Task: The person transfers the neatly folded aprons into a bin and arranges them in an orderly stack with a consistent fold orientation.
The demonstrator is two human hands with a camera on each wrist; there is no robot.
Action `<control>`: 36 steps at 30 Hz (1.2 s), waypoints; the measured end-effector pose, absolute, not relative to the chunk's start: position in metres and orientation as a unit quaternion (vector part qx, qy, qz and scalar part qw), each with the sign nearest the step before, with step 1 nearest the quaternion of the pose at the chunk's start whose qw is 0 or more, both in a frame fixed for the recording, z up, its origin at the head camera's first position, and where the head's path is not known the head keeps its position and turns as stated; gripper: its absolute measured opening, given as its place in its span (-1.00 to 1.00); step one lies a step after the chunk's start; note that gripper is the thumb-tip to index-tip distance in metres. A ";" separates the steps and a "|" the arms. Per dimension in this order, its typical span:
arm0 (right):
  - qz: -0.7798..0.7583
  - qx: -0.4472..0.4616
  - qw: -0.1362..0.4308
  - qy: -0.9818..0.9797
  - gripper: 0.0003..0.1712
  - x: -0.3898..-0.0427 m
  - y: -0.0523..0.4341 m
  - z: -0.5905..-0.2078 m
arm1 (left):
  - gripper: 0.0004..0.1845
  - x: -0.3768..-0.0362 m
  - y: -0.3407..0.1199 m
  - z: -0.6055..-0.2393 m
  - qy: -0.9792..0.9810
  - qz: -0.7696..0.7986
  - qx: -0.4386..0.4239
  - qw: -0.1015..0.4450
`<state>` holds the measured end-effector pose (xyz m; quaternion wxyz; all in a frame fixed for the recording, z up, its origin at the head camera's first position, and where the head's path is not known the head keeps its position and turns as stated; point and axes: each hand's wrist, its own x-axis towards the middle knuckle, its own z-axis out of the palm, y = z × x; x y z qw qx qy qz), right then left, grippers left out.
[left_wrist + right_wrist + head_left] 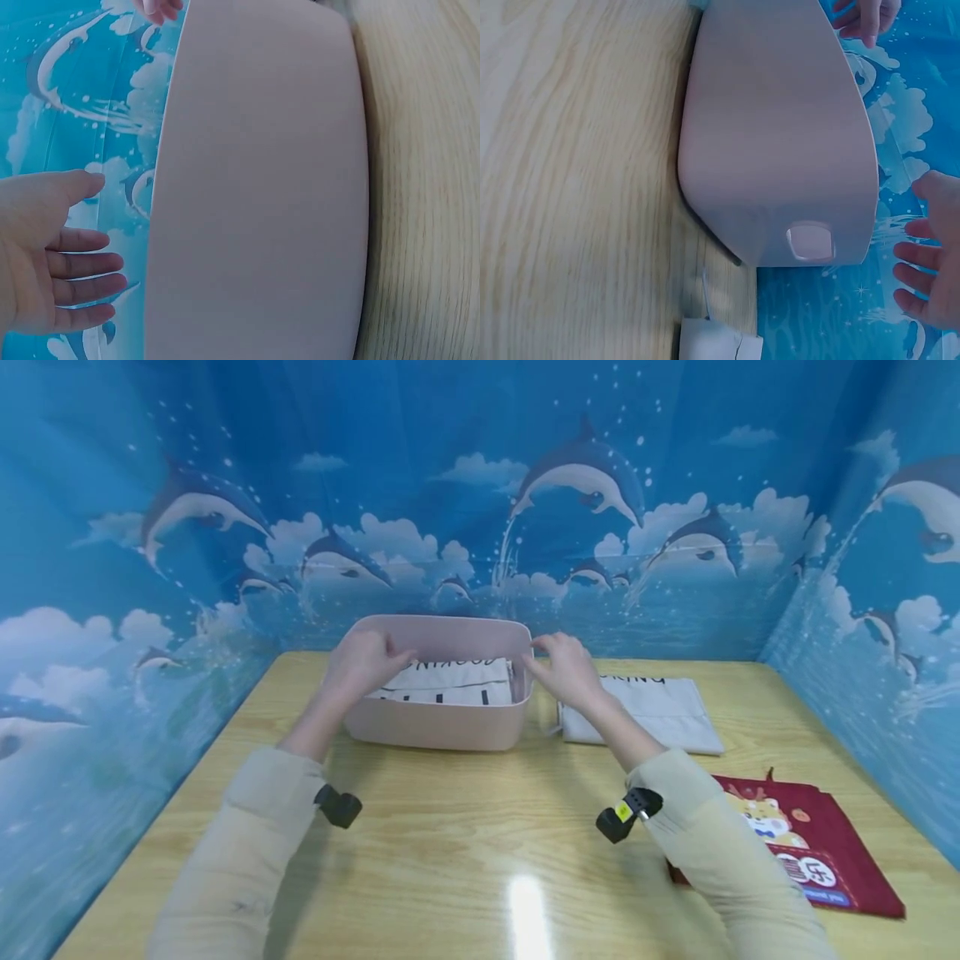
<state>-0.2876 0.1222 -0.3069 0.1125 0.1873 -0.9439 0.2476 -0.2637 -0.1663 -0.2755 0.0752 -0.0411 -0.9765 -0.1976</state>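
Note:
A pale pink plastic bin (435,727) stands near the back of the table with a folded white cloth (457,681) inside, printed in black letters. Over the bin's left end is my left hand (363,662), its fingers extended and holding nothing; the left wrist view shows the same hand (52,255) palm out, above the bin's rim. At the right end, my right hand (564,670) is beside the rim. Its fingers (922,255) are spread and loosely bent in the right wrist view, with nothing in them. Whether it touches the rim I cannot tell.
Right of the bin lies another folded white cloth (652,718) with black lettering, partly behind my right forearm. A dark red cloth bag (847,852) with a cartoon deer lies at the front right. A dolphin-print curtain (450,485) encloses the wooden table (450,827) behind and at the sides.

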 end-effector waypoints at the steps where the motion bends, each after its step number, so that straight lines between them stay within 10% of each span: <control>1: 0.235 0.192 0.120 -0.945 -0.52 -0.286 0.123 -0.307 | -0.53 -0.263 -0.165 -0.276 -0.976 -0.196 -0.049 0.083; 36: 0.073 0.243 0.228 -0.940 -0.52 -0.244 0.183 -0.323 | -0.45 -0.236 -0.095 -0.294 -0.962 -0.023 -0.188 0.196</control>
